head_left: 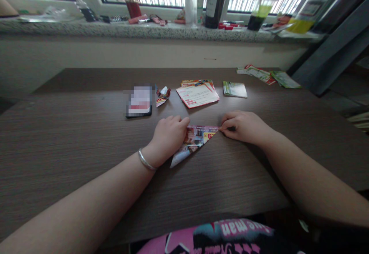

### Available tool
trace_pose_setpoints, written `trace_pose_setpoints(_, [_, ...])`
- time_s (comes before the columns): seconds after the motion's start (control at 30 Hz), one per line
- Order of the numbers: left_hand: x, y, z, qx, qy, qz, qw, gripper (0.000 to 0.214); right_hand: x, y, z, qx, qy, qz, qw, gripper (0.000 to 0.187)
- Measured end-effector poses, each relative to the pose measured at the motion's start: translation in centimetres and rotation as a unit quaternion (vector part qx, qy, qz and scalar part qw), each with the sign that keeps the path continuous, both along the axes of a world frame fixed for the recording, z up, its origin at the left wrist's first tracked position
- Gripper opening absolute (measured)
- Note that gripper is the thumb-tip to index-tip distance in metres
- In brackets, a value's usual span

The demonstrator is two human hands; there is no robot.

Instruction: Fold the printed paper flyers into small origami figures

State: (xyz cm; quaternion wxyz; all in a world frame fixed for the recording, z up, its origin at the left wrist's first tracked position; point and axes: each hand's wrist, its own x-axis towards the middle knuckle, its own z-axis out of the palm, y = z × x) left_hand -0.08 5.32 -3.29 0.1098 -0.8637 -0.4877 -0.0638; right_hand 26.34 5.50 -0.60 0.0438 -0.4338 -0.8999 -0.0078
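Observation:
A sheet of colourful printed paper (pixel 196 139), folded to a triangle, lies on the dark wooden table (pixel 86 138) between my hands. My left hand (pixel 170 134), with a silver bangle at the wrist, is closed over the paper's left part and hides that edge. At the sharp right corner, the fingertips of my right hand (pixel 242 126) pinch the paper. Just beyond lie a small folded piece of printed paper (pixel 163 95) and a stack of printed cards (pixel 198 93).
A pixelated flat item (pixel 140 100) lies at the left. Several small leaflets (pixel 235 89) are at the right, with more printed slips (pixel 259 73) along the far edge. Bottles and a dark container (pixel 215 4) stand on the granite windowsill (pixel 161 32). A grey curtain (pixel 331 39) hangs at the right.

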Motion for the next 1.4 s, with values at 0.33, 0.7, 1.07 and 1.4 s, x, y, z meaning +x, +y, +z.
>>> trace_pose_setpoints(0.33, [-0.3,0.0,-0.2,0.002,-0.001,0.0,1.0,0.015,0.5,0.3,0.3,0.006,-0.025,-0.038,0.999,0.018])
trace_pose_setpoints(0.7, [0.0,-0.3,0.4,-0.006,-0.007,0.01,1.0,0.015,-2.4,-1.3,-0.6,-0.043,0.122,0.188,0.974,0.025])
trace_pose_setpoints(1.07, [-0.5,0.4,0.7,-0.071,-0.092,0.004,0.993,0.02,-3.7,-2.6,0.3,-0.029,0.031,0.214,0.976,0.032])
trace_pose_setpoints(1.4, [-1.1,0.1,0.9,-0.07,-0.364,-0.035,0.928,0.027,-4.3,-2.4,-0.8,0.049,0.005,0.021,0.999,0.032])
